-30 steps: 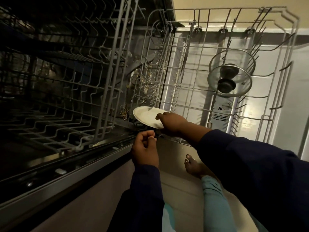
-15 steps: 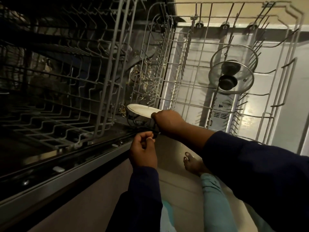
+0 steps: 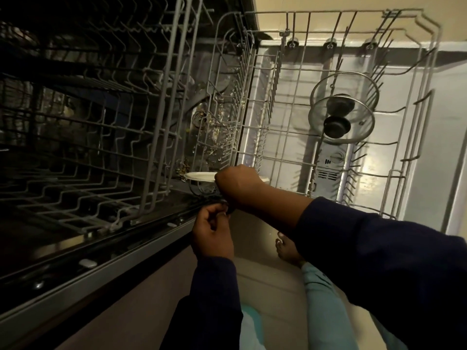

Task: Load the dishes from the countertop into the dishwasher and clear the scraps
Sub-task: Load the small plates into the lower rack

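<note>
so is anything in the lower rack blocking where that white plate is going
Nothing visible does. The right hand holds the white plate at the lower rack's near corner; the glass lid stands well off to the far side.

The right hand covers the middle of the white plate, so only its two thin ends show, and its fingers are hidden on the far side. The left hand is curled around something small and dark, too small to tell what. The inside of the dishwasher on the left is very dark. Little scraps lie on its floor, too tiny to name. Both sleeves are cut off by the near edge.
</note>
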A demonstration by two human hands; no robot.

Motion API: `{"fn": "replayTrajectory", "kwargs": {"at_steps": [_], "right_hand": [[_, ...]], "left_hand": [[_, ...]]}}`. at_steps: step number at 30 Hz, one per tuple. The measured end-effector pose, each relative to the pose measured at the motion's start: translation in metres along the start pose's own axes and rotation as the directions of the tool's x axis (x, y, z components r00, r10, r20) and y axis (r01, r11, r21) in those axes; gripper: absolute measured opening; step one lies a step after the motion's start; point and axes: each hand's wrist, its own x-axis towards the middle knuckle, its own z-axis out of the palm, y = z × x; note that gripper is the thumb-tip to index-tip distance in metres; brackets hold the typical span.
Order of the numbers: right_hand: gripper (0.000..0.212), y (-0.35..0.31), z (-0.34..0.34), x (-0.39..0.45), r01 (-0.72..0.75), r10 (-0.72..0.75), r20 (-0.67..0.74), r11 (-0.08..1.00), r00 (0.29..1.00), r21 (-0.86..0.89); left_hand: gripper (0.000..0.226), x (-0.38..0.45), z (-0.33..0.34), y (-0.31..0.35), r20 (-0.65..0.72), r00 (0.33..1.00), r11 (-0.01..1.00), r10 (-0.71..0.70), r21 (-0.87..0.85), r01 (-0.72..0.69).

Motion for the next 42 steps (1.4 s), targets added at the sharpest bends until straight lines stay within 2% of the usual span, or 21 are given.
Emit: {"fn": "replayTrajectory", "kwargs": {"at_steps": [6,12,17,24,33,42], "right_hand": [[0.024,0.000,0.010,-0.011,0.067,-0.067,-0.063,0.998,0.996,-0.006],[0.025,0.023,0.025,-0.006,-0.027,0.025,-0.061,0.999,0.998,-0.022],[0.024,0.023,0.034,-0.003,-0.023,0.023,-0.072,1.000,0.997,-0.002],[0.029,0.041,0.045,0.010,-0.097,0.098,-0.057,0.995,0.994,0.023],[0.032,0.052,0.068,0.032,-0.046,0.044,0.022,0.994,0.999,0.099],[0.063,0.060,0.051,0.017,-0.039,0.041,-0.009,0.988,0.999,0.149]], "left_hand": [[0.035,0.007,0.001,-0.007,-0.003,1.000,0.999,0.013,0.041,-0.012],[0.038,0.011,0.008,-0.008,0.026,1.000,0.996,0.014,-0.084,-0.012],[0.038,0.012,0.012,-0.009,0.035,0.999,0.996,0.000,-0.094,0.003],[0.038,0.014,0.013,-0.010,0.044,0.999,0.995,-0.015,-0.094,0.019],[0.037,0.014,0.013,-0.014,0.040,0.999,0.998,-0.037,-0.056,0.039],[0.037,0.010,0.007,0.004,-0.009,0.999,1.000,-0.031,0.001,0.031]]}}
